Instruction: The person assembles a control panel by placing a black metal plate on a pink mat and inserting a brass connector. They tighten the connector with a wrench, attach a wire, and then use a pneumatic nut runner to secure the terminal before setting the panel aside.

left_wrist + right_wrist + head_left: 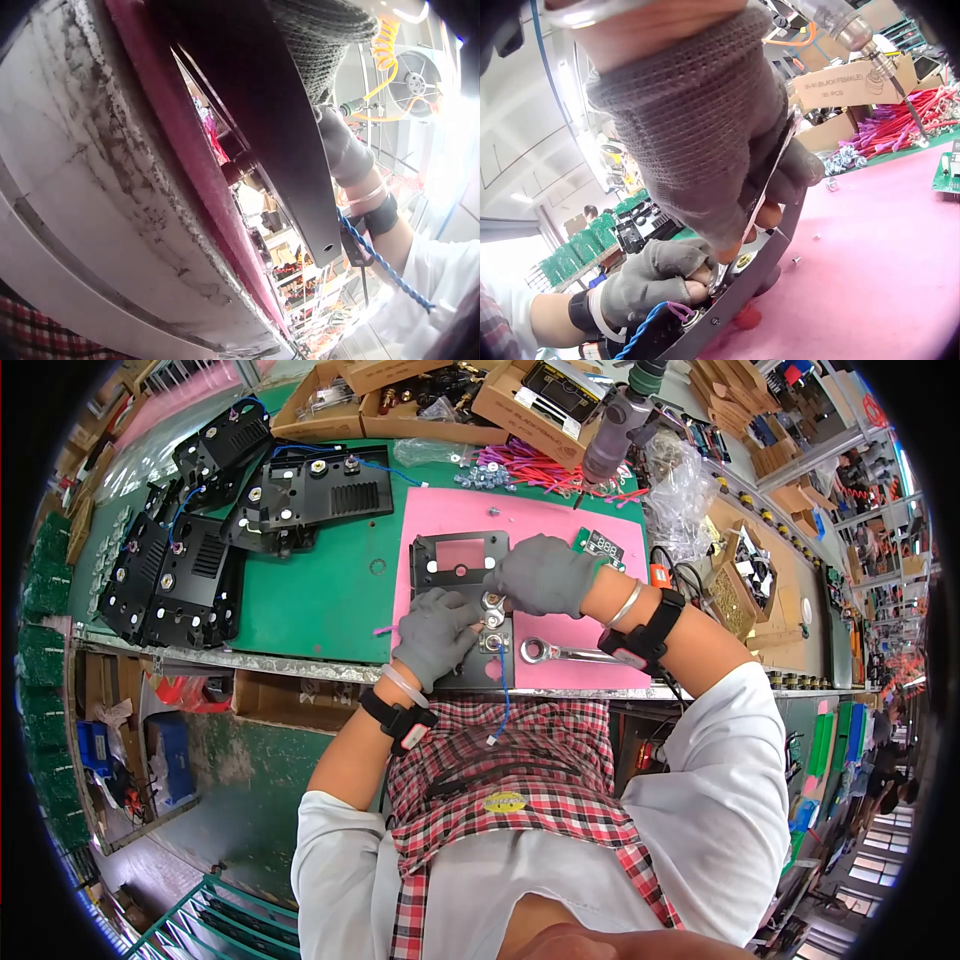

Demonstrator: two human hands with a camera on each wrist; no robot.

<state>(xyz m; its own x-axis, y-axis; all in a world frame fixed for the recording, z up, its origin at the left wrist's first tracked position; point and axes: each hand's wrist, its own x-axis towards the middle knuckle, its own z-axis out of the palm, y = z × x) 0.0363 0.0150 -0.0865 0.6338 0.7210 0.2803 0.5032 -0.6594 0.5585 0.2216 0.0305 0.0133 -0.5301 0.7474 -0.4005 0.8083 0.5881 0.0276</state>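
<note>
A black metal panel [424, 574] with a rectangular cutout is raised at a tilt over the pink mat [590, 600]. My gloved left hand [437, 632] grips the panel's near left part, its bare fingertips close to a round metal fitting. The gloved right hand [545, 575] holds a slim silver wrench [768, 178], whose head sits at the fittings on the panel. A brass-centred fitting [743, 261] shows beside the wrench head in the right wrist view. From another fitting, a twisted blue wire [504, 695] hangs over the table edge.
A second wrench [575, 654] lies on the mat, right of the panel. Beyond the right hand is a green circuit board [602, 546]. A power screwdriver [615, 435] hangs above red and purple wires [530, 468]. Several black panels [195, 575] are stacked at left; cardboard boxes [430, 428] stand behind.
</note>
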